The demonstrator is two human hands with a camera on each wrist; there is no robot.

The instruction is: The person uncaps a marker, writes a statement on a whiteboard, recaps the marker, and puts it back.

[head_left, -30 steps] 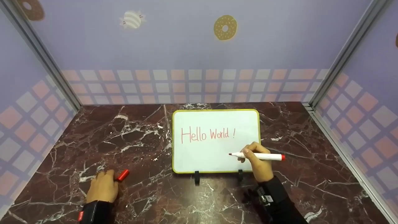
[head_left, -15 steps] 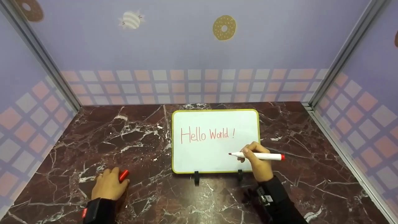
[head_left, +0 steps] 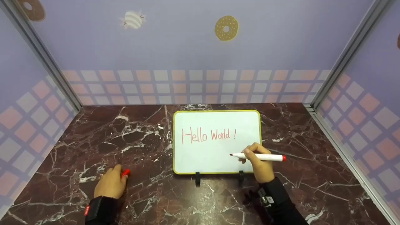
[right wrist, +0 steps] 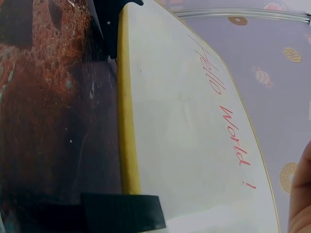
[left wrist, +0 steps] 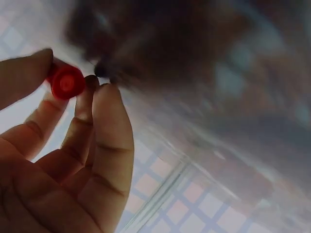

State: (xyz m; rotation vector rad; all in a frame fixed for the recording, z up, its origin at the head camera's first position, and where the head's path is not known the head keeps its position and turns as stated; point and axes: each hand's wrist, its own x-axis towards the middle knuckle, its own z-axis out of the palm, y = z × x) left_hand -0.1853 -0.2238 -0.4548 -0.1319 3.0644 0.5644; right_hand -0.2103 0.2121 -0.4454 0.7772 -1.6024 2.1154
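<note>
My left hand [head_left: 110, 183], low on the left side of the table, pinches a red marker cap [head_left: 125, 173] between thumb and fingers. In the left wrist view the cap [left wrist: 68, 82] shows end-on, with the thumb on one side and fingertips on the other. My right hand [head_left: 260, 161] grips a white marker [head_left: 268, 157] with a red end, its bare tip pointing left in front of the whiteboard [head_left: 206, 159]. Red handwriting [head_left: 208, 134] on the board reads "Hello World !". Only a sliver of the right hand [right wrist: 301, 191] shows in the right wrist view; the marker is out of that view.
The yellow-rimmed board stands on two black feet [head_left: 197, 178] on a dark red marbled table [head_left: 147, 193]. Behind it rises a lilac wall [head_left: 175, 40] with a checked band, and side walls close in the left and right.
My left hand has shifted a little to the right and forward, and its thumb and fingers have closed on the cap. The right hand and marker have stayed in place.
</note>
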